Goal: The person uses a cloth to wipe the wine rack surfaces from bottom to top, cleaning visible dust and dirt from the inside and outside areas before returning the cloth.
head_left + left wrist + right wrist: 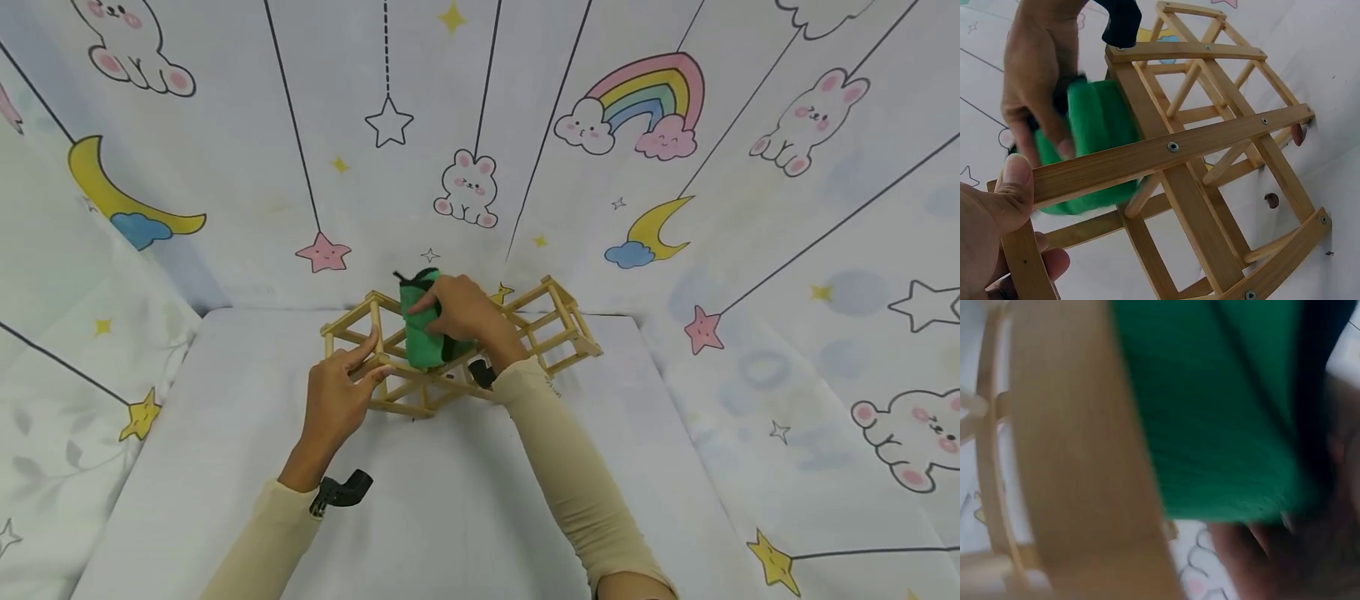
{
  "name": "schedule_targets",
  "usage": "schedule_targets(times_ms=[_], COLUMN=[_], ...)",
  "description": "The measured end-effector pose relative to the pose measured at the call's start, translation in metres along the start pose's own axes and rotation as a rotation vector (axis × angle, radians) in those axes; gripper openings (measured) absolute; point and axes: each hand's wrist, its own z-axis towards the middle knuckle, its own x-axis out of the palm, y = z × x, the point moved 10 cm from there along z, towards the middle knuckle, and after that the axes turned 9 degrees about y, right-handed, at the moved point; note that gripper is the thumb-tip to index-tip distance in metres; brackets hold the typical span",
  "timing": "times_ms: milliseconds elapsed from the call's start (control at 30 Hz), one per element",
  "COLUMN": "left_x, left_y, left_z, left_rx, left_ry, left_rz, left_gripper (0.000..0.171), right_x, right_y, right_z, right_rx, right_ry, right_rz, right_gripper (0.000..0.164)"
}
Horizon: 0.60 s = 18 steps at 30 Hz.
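Observation:
A slatted wooden rack (1210, 137), with screwed rails and round dowels, stands at the far side of the white surface. At the rack's left end my left hand (336, 400) grips a corner, its thumb on the top rail and its fingers below. My right hand (467, 308) holds a folded green cloth (422, 340) with dark edging over the rack's left part. In the left wrist view the green cloth lies behind the front rail, partly hidden by it. The right wrist view is blurred, with the green cloth close beside a wide slat.
A white table (420, 517) extends toward me from the rack. Behind it hangs a pale backdrop (247, 167) printed with bunnies, stars and moons. Black wrist mounts (345, 489) sit on both forearms. Small brown feet (1271, 200) show beneath the rack.

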Motion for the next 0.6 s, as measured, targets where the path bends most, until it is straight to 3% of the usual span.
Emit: schedule_targets(times_ms=[100, 167, 300, 367, 433, 533, 600], left_x=[-0.001, -0.001, 0.0, 0.001, 0.001, 0.004, 0.004], left_y=[-0.001, 0.0, 0.001, 0.001, 0.0, -0.001, -0.004], left_z=[0.0, -0.001, -0.001, -0.001, 0.0, 0.0, 0.001], left_rx=[0.004, -0.001, -0.007, -0.008, -0.007, -0.004, 0.004], left_ry=[-0.01, -0.012, -0.008, -0.014, -0.021, -0.015, -0.017], left_rz=[0.002, 0.001, -0.005, -0.005, -0.005, -0.007, -0.002], left_gripper=[0.067, 0.067, 0.067, 0.067, 0.067, 0.067, 0.067], right_x=[-0.01, -0.004, 0.016, 0.01, -0.008, -0.037, -0.046], right_y=[0.002, 0.002, 0.002, 0.001, 0.0, -0.006, -0.008], right_z=[-0.002, -0.002, -0.006, -0.016, -0.032, -0.074, -0.105], right_rx=[-0.005, 0.009, 0.015, 0.016, -0.003, -0.026, -0.026], right_ry=[-0.151, -0.182, 0.007, -0.024, -0.181, -0.586, -0.804], right_rz=[0.001, -0.074, -0.084, 0.011, 0.102, 0.189, 0.183], right_gripper=[0.042, 0.042, 0.04, 0.041, 0.042, 0.042, 0.042])
